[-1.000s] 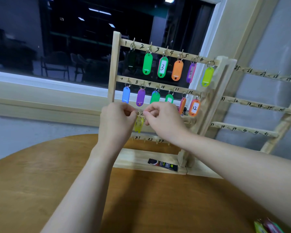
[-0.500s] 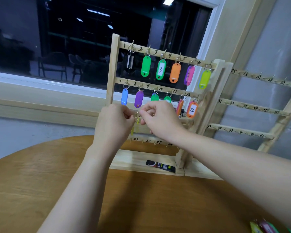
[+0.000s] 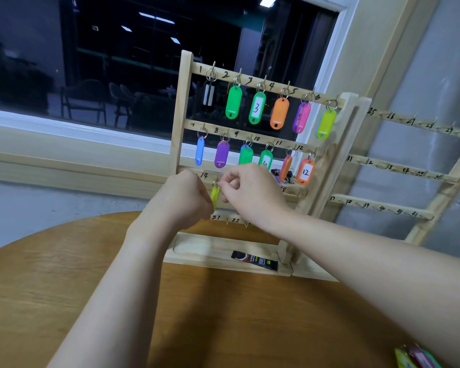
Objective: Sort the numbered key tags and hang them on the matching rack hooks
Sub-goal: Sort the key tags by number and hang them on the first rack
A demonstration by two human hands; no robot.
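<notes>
Right hand point(image 3: 246, 191) pinching yellow tag's ring point(image 3: 215, 184), left hand point(image 3: 182, 199) fingers curled, touching the tag point(image 3: 214, 197) hanging between them

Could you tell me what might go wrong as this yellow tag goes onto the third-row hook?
The right hand pinches the ring of the yellow tag while the left hand hides part of the row, so the ring may miss the hook or take the wrong number. If the grip slips, the tag could drop toward the rack's base tray.

The left hand point(image 3: 182, 199) has dropped away from the yellow tag point(image 3: 214, 196), whose ring only the right hand point(image 3: 246, 191) now pinches.
</notes>
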